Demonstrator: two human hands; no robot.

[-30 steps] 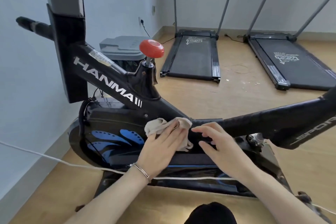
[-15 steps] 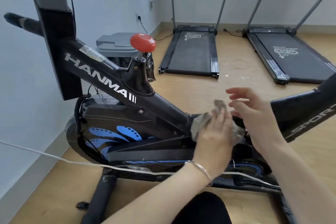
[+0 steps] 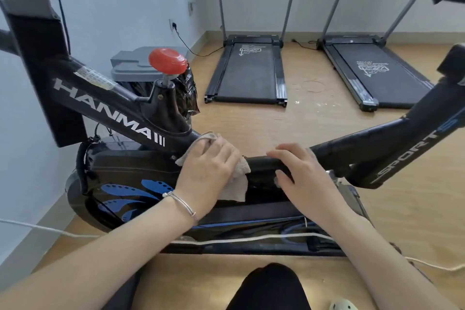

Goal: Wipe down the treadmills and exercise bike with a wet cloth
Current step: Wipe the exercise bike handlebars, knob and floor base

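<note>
A black exercise bike (image 3: 120,116) with white HANMA lettering and a red knob (image 3: 167,61) fills the foreground. My left hand (image 3: 208,168) presses a beige cloth (image 3: 237,185) flat against the frame where the down tube meets the flywheel cover. My right hand (image 3: 299,176) rests on the horizontal frame tube just right of the cloth, fingers draped over its top and thumb on its near side. Two treadmills stand by the back wall, one at the centre (image 3: 247,70) and one at the right (image 3: 375,73).
A grey lidded bin (image 3: 136,64) with a black bag stands behind the bike by the left wall. A white cord (image 3: 251,238) runs across in front of the bike's base. Wooden floor (image 3: 309,113) lies between bike and treadmills. My dark-clad knee (image 3: 271,287) is at the bottom.
My left hand has slid the cloth leftward along the frame, from the seat-tube side back to the down-tube joint. My right hand came down from the air onto the horizontal tube.
</note>
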